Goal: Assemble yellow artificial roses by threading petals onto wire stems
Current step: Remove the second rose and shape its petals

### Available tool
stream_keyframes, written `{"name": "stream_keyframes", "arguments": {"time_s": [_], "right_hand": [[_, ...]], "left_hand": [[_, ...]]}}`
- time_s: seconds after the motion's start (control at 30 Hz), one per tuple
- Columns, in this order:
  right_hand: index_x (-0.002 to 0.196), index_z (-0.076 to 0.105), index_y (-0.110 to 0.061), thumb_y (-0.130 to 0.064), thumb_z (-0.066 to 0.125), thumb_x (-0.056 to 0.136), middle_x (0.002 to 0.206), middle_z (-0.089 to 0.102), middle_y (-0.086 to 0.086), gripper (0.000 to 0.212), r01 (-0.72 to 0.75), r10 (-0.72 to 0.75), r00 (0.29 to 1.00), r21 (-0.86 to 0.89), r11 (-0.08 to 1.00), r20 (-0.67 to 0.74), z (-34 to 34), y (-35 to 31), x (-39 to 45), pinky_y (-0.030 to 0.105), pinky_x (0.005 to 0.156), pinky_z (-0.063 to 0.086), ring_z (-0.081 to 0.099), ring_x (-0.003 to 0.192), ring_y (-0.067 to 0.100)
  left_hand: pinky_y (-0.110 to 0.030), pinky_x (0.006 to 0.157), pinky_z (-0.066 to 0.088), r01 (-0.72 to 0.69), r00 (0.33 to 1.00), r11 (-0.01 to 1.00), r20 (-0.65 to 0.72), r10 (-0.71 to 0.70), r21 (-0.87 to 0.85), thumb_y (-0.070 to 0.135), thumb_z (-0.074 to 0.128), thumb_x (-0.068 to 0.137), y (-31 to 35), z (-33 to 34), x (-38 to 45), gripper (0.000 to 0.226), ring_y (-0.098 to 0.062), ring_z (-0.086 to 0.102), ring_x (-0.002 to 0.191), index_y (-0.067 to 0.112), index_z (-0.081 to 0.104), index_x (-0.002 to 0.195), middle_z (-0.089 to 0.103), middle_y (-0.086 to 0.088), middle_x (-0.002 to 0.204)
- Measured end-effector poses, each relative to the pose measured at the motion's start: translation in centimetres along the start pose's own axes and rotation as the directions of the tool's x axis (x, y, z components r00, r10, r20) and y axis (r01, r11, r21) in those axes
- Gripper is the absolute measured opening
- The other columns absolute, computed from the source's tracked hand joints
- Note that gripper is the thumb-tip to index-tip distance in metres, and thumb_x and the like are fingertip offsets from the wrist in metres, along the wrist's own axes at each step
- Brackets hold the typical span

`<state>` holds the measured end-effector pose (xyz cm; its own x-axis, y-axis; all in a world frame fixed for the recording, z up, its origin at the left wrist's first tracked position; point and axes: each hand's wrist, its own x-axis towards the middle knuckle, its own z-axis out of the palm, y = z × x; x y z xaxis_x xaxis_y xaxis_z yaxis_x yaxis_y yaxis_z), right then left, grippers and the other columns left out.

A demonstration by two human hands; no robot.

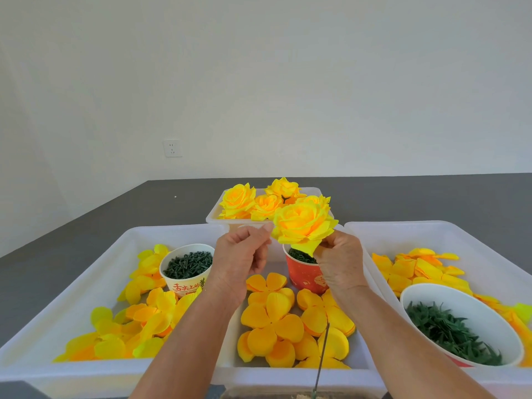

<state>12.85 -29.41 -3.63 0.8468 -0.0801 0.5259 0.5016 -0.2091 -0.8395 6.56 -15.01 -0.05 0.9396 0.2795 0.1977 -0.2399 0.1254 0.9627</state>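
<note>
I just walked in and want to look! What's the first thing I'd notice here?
The big yellow rose in the middle, held up by the right hand while the left hand pinches a petal's edge. Behind it, more finished roses fill a white tray. Below the hands, flat orange-yellow petal pieces lie in another tray, with a white cup of dark green bits to the left.

Rose (pixel 303 226): matt yellow cloth, soft crinkled edges. Loose petals (pixel 270 321): same matt fabric, orange-yellow. Trays (pixel 86 367): smooth white plastic, slight sheen. Left cup (pixel 187 286) and red cup (pixel 306 279): printed paper. Bowl (pixel 426 295) near right: glossy white inside. Stem (pixel 322 358): thin dark wire. Counter (pixel 403 197): matt dark grey.
</note>
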Motion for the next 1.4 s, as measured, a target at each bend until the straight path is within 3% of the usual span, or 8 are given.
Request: {"name": "stream_keyframes", "arguments": {"time_s": [0.13,0.37,0.5,0.63,0.8,0.93,1.1,1.4], "right_hand": [[0.071,0.070,-0.018,-0.015,0.072,0.080,0.071,0.065,-0.005,0.009,-0.013,0.013,1.000,-0.003,1.000,0.020,0.1,0.1,0.0,0.021,0.062,0.046,0.061,0.067,0.007],[0.067,0.068,-0.016,-0.009,0.074,0.077,0.064,0.062,-0.006,0.013,-0.011,0.011,0.999,-0.026,1.000,0.036,0.0,-0.2,-0.1,0.008,0.052,0.040,0.054,0.057,-0.001],[0.077,0.073,-0.005,-0.006,0.075,0.075,0.070,0.065,-0.001,0.003,-0.025,0.026,0.999,-0.015,1.000,0.046,0.1,-0.3,-0.1,0.019,0.063,0.042,0.059,0.065,0.012],[0.082,0.074,-0.004,-0.006,0.075,0.076,0.075,0.067,0.001,0.006,-0.025,0.026,0.999,-0.008,1.000,0.040,0.1,-0.3,-0.1,0.025,0.070,0.047,0.062,0.071,0.016],[0.071,0.071,-0.006,-0.009,0.076,0.076,0.066,0.062,-0.005,0.006,0.001,0.000,0.999,-0.031,1.000,0.038,0.1,-0.2,-0.1,0.010,0.052,0.038,0.053,0.057,0.001],[0.063,0.065,-0.018,-0.005,0.077,0.073,0.060,0.060,-0.010,0.020,-0.008,0.008,0.999,-0.004,1.000,0.053,0.1,-0.3,-0.2,0.015,0.058,0.040,0.054,0.058,0.002],[0.073,0.073,-0.014,-0.006,0.077,0.074,0.072,0.067,-0.003,0.009,-0.002,0.002,0.998,0.009,1.000,0.066,0.3,-0.3,-0.3,0.027,0.069,0.051,0.065,0.071,0.017],[0.063,0.067,-0.029,-0.012,0.079,0.072,0.061,0.065,-0.019,0.023,-0.122,0.108,0.990,0.157,0.980,0.095,0.3,-0.5,-0.6,0.006,0.054,0.043,0.059,0.059,-0.004]], "left_hand": [[-0.018,0.039,0.033,0.060,0.990,0.990,0.117,-0.074,0.125,0.042,0.067,0.070,0.2,0.3,-0.5,0.031,-0.009,0.041,0.039,0.016,0.066,0.052,0.054,-0.002,0.048],[-0.018,0.040,0.038,0.188,0.968,0.982,0.169,-0.187,0.009,0.009,0.059,0.087,0.2,0.0,-0.1,0.016,-0.011,0.053,0.048,0.010,0.062,0.071,0.064,-0.005,0.064],[-0.017,0.040,0.041,0.211,0.960,0.976,0.199,-0.197,-0.052,0.001,0.057,0.086,0.3,0.0,0.0,0.017,-0.009,0.055,0.046,0.006,0.057,0.070,0.065,-0.008,0.063],[-0.015,0.037,0.041,0.291,0.943,0.951,0.203,-0.265,-0.106,-0.001,0.060,0.083,0.1,-0.2,0.2,0.010,-0.007,0.052,0.042,0.005,0.059,0.075,0.062,-0.006,0.057],[-0.015,0.036,0.039,0.334,0.912,0.941,0.273,-0.307,-0.058,0.012,0.070,0.064,0.1,-0.2,0.1,0.012,-0.008,0.052,0.044,0.006,0.062,0.071,0.058,-0.004,0.057],[-0.019,0.042,0.047,0.365,0.897,0.926,0.306,-0.320,-0.099,0.003,0.062,0.079,0.0,-0.1,0.1,0.006,-0.015,0.064,0.056,0.003,0.061,0.085,0.066,-0.012,0.073],[-0.024,0.051,0.055,0.363,0.908,0.916,0.282,-0.309,-0.167,0.000,0.054,0.086,0.0,-0.1,0.3,0.008,-0.019,0.067,0.057,-0.003,0.059,0.091,0.068,-0.016,0.072],[-0.020,0.045,0.048,0.195,0.962,0.975,0.212,-0.170,-0.102,0.003,0.059,0.085,-0.3,-0.2,0.5,0.022,-0.012,0.057,0.046,0.009,0.053,0.064,0.056,-0.003,0.052]]}}
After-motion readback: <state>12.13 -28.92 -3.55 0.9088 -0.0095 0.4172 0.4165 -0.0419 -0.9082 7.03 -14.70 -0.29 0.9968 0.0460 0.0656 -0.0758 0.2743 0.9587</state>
